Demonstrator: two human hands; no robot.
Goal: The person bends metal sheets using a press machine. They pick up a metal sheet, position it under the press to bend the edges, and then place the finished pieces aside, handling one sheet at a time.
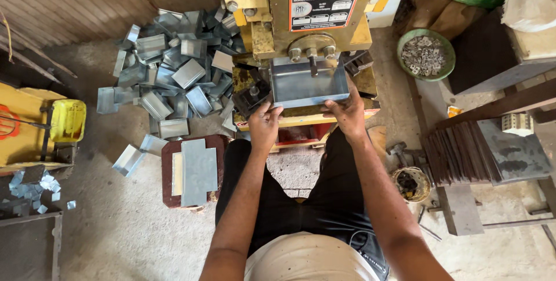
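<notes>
Concrete floor (116,234), dusty grey. Far left: heap of bent sheet-metal trays (174,66), lying loose. Near it, red block (194,171) with flat metal blank (198,172) on top. Right: green bowl (426,54) of small metal pieces; small basket (411,183) nearer.

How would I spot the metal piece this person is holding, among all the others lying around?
Find the yellow press machine at the top. On its bed sits a shallow grey metal tray, held by the left hand and right hand. Unlike the heap on the floor, it lies alone.
</notes>
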